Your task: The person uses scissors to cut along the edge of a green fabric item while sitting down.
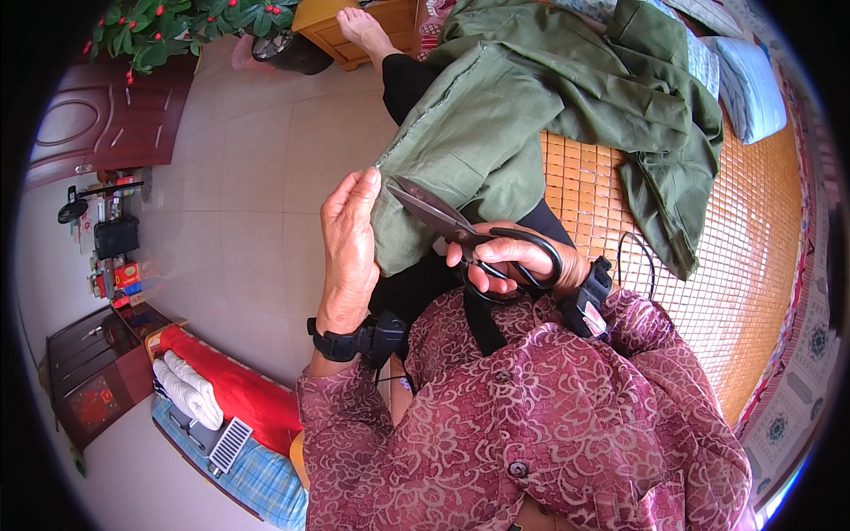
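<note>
A large piece of green cloth [478,133], with a frayed seam along its left edge, drapes over my leg and the bed. My left hand [350,232] pinches that edge between thumb and fingers. In my right hand [511,259] is a pair of scissors [438,211] with black loop handles. Their blades point up and left, slightly parted, beside the cloth edge and close to my left fingertips. Whether cloth lies between the blades I cannot tell. Each wrist wears a black strap with a small device.
Under the cloth lies a bamboo tile mat [737,219], with a black cable [621,255] on it. A folded blue quilt [750,89] is at the upper right. A wooden cabinet [352,40] and a potted plant [292,53] stand beyond my bare foot. Tiled floor [252,172] extends left.
</note>
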A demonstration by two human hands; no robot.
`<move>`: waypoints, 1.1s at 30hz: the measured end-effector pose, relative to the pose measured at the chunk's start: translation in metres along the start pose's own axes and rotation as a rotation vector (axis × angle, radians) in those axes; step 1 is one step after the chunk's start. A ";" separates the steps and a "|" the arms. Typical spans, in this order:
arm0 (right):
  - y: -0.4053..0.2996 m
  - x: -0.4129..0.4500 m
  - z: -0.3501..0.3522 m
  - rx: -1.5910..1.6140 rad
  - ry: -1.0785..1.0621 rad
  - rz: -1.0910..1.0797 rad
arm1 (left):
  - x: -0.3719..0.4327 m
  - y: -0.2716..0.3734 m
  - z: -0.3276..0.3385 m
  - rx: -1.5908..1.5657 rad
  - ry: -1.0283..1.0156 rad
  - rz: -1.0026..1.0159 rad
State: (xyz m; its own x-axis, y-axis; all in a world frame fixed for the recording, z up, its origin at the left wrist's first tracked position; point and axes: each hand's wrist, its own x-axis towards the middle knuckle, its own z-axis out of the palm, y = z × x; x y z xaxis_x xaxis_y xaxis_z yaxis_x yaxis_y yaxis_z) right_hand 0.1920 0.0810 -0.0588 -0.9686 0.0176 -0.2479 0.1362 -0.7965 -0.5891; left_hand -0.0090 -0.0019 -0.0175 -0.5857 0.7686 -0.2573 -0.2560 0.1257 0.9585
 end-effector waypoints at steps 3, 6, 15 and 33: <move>0.000 0.000 0.000 -0.002 0.002 0.005 | -0.001 0.000 0.000 -0.036 -0.031 -0.045; 0.001 0.001 -0.002 0.033 -0.036 -0.021 | -0.001 -0.004 -0.001 -0.046 -0.034 -0.017; 0.008 0.005 0.001 -0.002 -0.026 -0.057 | -0.002 -0.008 0.007 -0.095 -0.006 0.015; 0.004 0.002 0.004 -0.017 0.014 -0.089 | 0.002 -0.003 0.010 -0.124 0.026 0.041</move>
State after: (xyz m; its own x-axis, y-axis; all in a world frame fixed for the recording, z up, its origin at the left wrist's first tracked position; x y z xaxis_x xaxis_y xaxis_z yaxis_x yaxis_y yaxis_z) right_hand 0.1898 0.0753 -0.0580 -0.9740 0.0964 -0.2051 0.0536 -0.7814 -0.6218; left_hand -0.0015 0.0052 -0.0194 -0.6168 0.7548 -0.2232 -0.3237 0.0152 0.9460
